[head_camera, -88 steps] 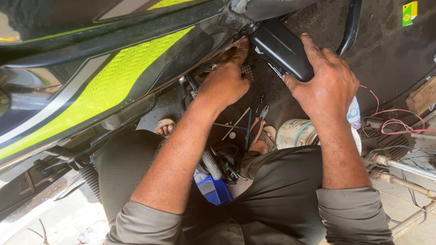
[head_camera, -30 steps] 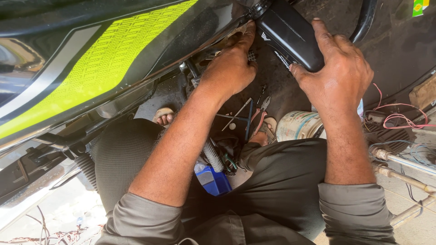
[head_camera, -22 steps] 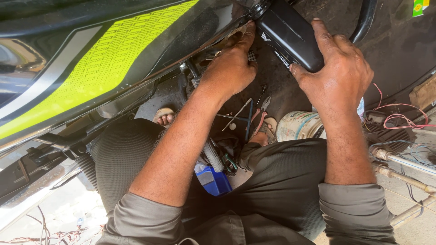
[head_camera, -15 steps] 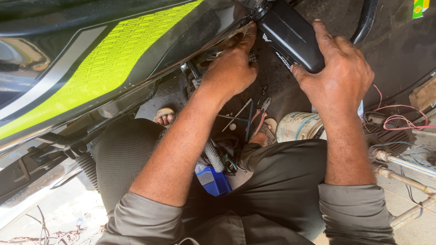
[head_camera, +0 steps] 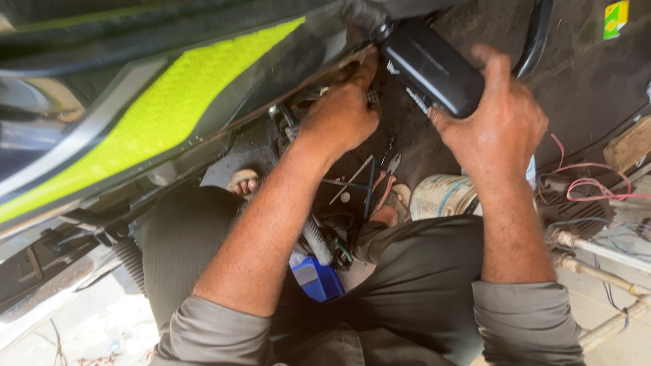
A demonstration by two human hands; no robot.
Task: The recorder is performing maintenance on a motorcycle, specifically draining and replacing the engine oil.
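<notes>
A black and yellow-green motorcycle body panel (head_camera: 163, 115) fills the upper left. My left hand (head_camera: 342, 112) reaches up under its edge, fingers curled against the underside beside a black oblong rear part (head_camera: 434, 68); what the fingertips pinch is hidden. My right hand (head_camera: 498, 125) wraps around the lower end of that black part and holds it. Both forearms stretch up from my grey sleeves.
Pliers and thin metal tools (head_camera: 380, 176) lie on the dirty ground between my knees. A blue box (head_camera: 315, 278) sits by my leg, a round tin (head_camera: 441, 196) to the right. Red and pink wires (head_camera: 583, 183) and metal tubes (head_camera: 603, 254) lie at the right. A coil spring (head_camera: 129, 261) shows lower left.
The view has shifted slightly. Both hands stay in place, the left under the panel edge, the right on the black part.
</notes>
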